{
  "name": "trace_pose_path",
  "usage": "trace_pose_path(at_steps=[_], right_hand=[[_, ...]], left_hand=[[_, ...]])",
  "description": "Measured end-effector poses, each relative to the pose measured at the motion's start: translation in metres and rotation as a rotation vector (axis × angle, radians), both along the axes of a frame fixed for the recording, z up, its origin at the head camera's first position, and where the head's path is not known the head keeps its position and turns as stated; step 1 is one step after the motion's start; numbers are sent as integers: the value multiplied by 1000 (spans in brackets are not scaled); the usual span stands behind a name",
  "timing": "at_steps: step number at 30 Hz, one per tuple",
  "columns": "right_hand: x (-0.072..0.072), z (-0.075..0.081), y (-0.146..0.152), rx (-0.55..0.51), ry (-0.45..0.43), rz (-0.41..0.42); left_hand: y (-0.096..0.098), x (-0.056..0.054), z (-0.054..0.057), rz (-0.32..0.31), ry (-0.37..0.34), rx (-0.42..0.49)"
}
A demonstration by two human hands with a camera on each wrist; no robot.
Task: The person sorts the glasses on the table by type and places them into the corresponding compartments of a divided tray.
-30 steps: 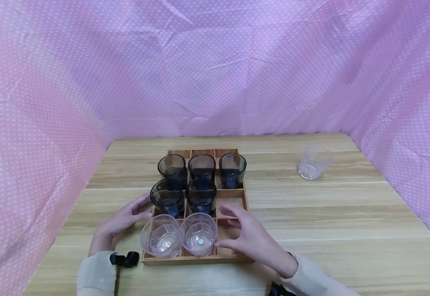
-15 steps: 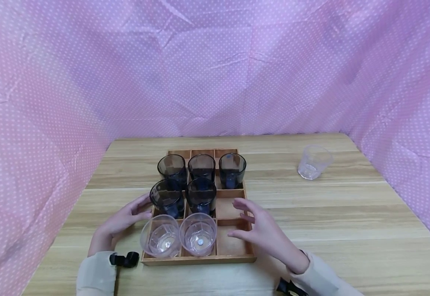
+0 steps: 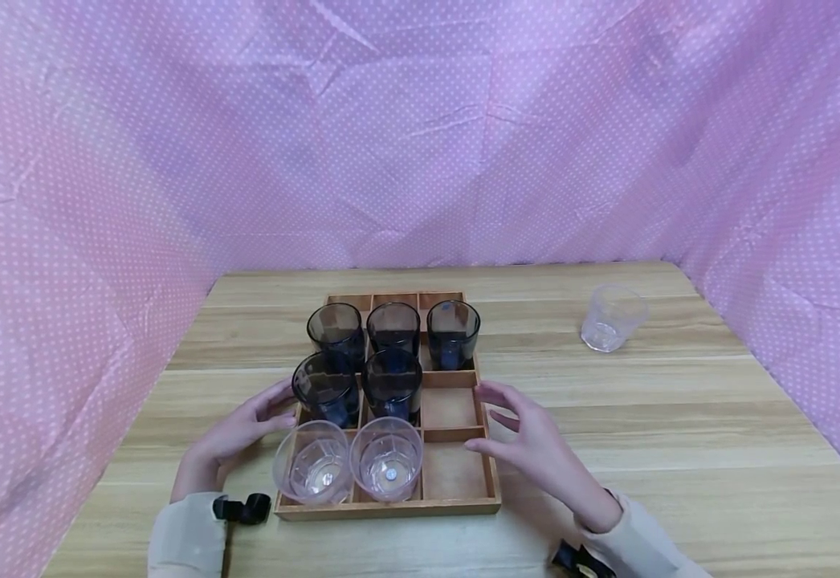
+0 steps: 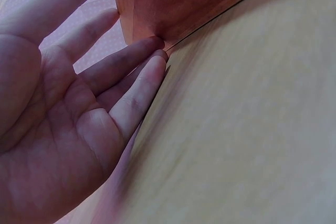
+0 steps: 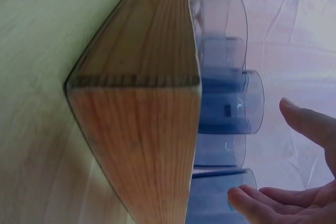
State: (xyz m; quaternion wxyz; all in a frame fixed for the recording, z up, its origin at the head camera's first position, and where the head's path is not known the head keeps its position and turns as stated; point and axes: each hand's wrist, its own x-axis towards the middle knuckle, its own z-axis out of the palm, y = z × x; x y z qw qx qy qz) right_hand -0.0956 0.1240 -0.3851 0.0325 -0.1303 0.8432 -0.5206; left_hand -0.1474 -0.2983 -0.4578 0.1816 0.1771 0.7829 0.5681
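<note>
A wooden compartment tray point(image 3: 391, 510) lies on the table in the head view. Dark tinted cups stand in it: three across the back and two in the row before them, such as the middle dark cup point(image 3: 393, 389). In the front row are two clear cups, a left one point(image 3: 319, 470) and a middle one point(image 3: 389, 466). My left hand point(image 3: 242, 429) rests against the tray's left side; in the left wrist view its fingertips point(image 4: 157, 66) touch the wooden wall. At the tray's right edge hovers my right hand point(image 3: 532, 441), fingers spread apart and holding nothing.
Another clear cup point(image 3: 611, 319) stands alone on the table at the back right. Pink dotted cloth point(image 3: 420, 144) hangs behind and along both sides of the wooden table point(image 3: 644, 417).
My right hand has moved rightward, away from the middle clear cup in the front row, to the tray's right edge. The left hand has stayed in place.
</note>
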Motion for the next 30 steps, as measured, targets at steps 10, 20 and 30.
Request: trace_pose_path(at_steps=[10, 20, 30], right_hand=[[-4, -6, 16, 4, 58, -55], [-6, -7, 36, 33, 73, -114], [-7, -11, 60, 60, 95, -191]], left_hand=[[2, 1, 1, 8, 3, -2], [2, 1, 1, 4, 27, 3], [1, 1, 0, 26, 17, -39]])
